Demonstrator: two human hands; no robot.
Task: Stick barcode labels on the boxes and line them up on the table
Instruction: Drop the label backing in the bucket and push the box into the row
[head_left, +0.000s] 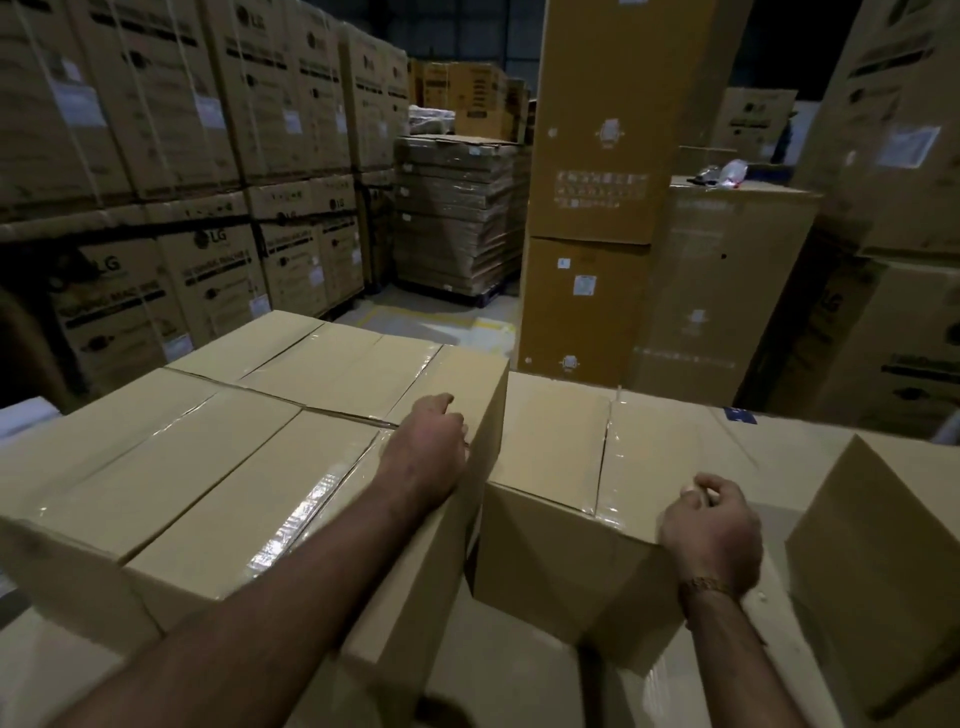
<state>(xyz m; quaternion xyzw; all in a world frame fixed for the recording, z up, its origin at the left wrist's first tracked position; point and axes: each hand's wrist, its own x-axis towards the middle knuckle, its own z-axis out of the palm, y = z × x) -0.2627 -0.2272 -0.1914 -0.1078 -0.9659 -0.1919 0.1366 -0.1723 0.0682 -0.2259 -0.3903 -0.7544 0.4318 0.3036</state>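
Head view — left hand fingers hidden over box edge, right hand curled, contents unclear

Left arm stretched forward, bare forearm lying flat, left hand palm down with fingers curled over at the far end, right hand lower and nearer, fingers loosely bunched with thumb against fingertips, gold bracelet at right wrist

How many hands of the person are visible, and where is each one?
2. The left hand rests on the top right edge of the big taped box. The right hand is over the near edge of the smaller box.
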